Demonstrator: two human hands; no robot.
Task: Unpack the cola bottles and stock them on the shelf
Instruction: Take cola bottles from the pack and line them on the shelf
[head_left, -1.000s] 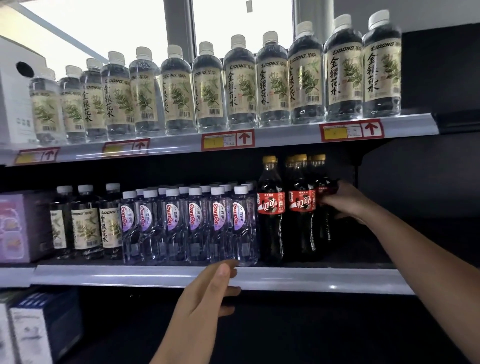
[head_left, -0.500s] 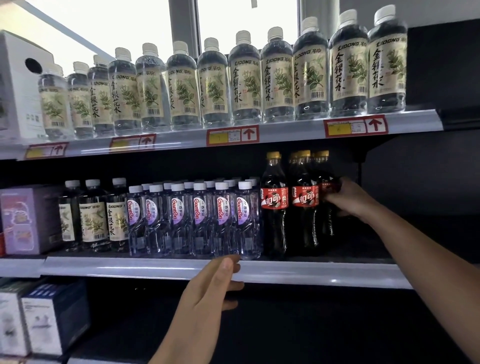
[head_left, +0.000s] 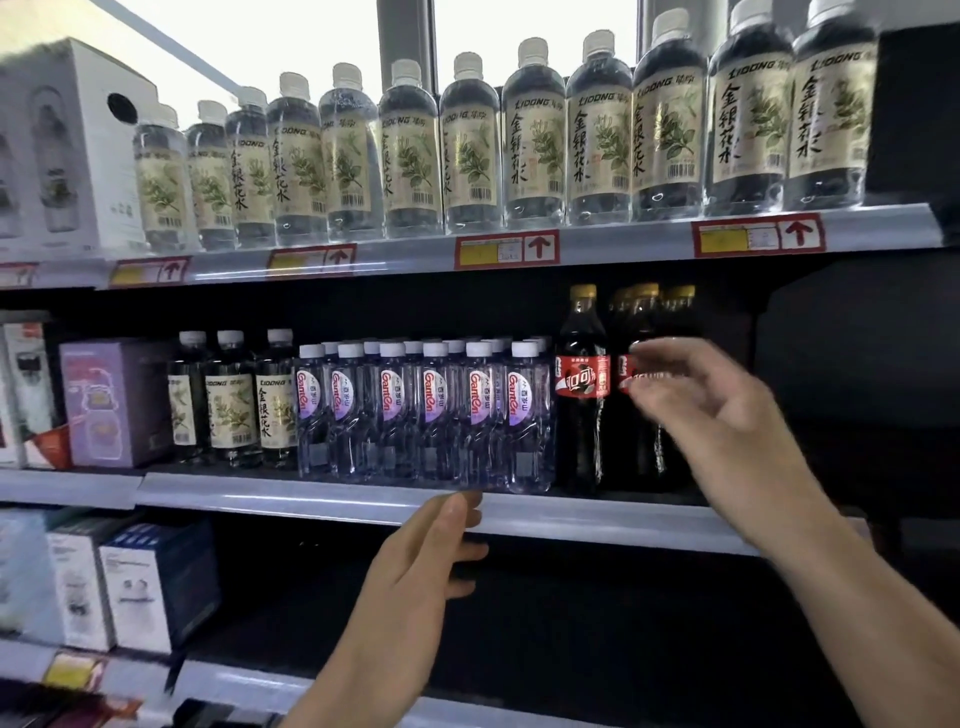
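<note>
On the middle shelf (head_left: 332, 506), toward its right end: cola bottles (head_left: 582, 384), yellow-capped, red-labelled, upright, just right of the clear water bottles (head_left: 426, 410). Right hand (head_left: 727, 415): blurred, in front of the colas, fingers loosely spread, holding nothing. Left hand (head_left: 415, 566): fingers straight, tips at the shelf's front edge. Upper shelf (head_left: 597, 241): row of herbal-drink bottles (head_left: 535, 140).

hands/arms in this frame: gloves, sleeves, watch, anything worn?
Nothing worn that shows. Left hand and right hand are both bare, no gloves or rings visible. Both forearms are bare to the frame edge, with no sleeve, watch or band in view. The right hand is motion-blurred, so fine detail there is uncertain.
</note>
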